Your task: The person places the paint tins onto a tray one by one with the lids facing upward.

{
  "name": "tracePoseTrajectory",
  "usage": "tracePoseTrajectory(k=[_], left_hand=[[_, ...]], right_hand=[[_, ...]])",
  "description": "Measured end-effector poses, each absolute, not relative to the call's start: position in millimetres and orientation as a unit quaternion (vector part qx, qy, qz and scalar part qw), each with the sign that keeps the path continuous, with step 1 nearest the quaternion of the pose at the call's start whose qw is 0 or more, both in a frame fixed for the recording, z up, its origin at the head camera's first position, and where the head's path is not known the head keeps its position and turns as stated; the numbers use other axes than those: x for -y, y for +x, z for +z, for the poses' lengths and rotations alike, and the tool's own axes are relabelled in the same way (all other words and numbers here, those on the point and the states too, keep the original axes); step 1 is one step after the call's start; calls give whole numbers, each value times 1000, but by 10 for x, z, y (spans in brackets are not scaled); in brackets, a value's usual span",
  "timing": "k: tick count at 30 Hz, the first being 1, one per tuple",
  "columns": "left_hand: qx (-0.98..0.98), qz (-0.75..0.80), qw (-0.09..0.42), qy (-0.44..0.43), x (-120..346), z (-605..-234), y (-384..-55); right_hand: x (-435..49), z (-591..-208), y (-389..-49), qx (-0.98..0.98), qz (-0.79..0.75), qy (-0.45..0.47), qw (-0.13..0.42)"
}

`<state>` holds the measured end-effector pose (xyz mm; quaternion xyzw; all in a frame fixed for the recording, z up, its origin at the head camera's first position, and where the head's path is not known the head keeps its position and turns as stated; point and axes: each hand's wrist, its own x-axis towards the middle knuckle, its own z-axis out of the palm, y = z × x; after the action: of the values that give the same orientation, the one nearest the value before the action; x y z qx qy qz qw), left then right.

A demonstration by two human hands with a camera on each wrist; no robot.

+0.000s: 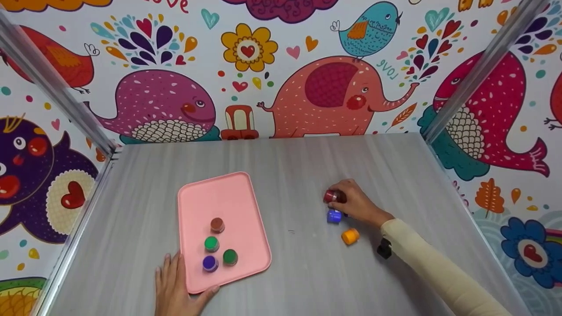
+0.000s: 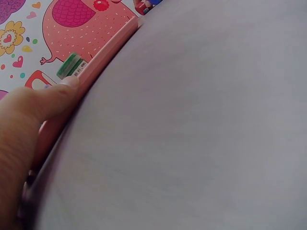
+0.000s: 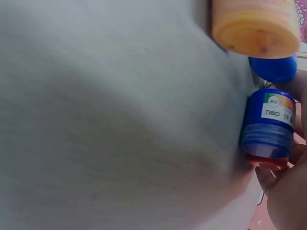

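Note:
My right hand (image 1: 358, 206) grips a red paint jar (image 1: 330, 196) between thumb and fingers, close to the tabletop. Just in front of it lies a blue paint jar (image 1: 334, 216), on its side, with its label showing in the right wrist view. Another blue lid (image 3: 274, 69) shows behind it, partly hidden by an orange paint jar (image 1: 350, 236). My left hand (image 1: 173, 285) rests at the near left corner of a pink tray (image 1: 224, 193), fingers straight along its side and thumb on the near rim. On the tray stand brown (image 1: 217, 225), purple (image 1: 210, 263) and two green paint jars (image 1: 230, 257).
A grey wood-look table (image 1: 298, 272) carries the tray and the jars. Cartoon-printed walls (image 1: 246, 87) rise along its back and sides, with metal posts (image 1: 478, 74) at the corners. A small black device (image 1: 384, 248) sits at the right wrist.

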<state>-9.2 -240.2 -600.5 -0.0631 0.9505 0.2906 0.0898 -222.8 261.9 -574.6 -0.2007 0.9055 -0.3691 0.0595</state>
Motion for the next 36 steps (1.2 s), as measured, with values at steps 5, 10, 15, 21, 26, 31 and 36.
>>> tracePoseTrajectory(k=[5,10,15,21,26,31,36], left_hand=[[-950,293,83,-65,2404,-6008,-73],[-949,301,79,-55,2405,-6017,-70],[-951,293,80,-55,2400,-6010,-85],[-956,287,49,-44,2389,-6025,-61],[-955,285,68,-54,2381,-6014,-63],[-955,280,80,-62,2384,-6009,-72],[-954,281,76,-66,2377,-6017,-62]], right_hand=[[-2619,-5766,-2225,-906,-370,-197,54],[-2615,-5805,-2213,-912,-366,-182,41],[-2598,-5820,-2192,-913,-373,-161,31],[-2572,-5790,-2185,-909,-387,-154,18],[-2537,-5739,-2153,-904,-402,-142,29],[-2433,-5662,-2123,-897,-415,-147,28],[-2302,-5626,-2130,-894,-415,-166,22]])
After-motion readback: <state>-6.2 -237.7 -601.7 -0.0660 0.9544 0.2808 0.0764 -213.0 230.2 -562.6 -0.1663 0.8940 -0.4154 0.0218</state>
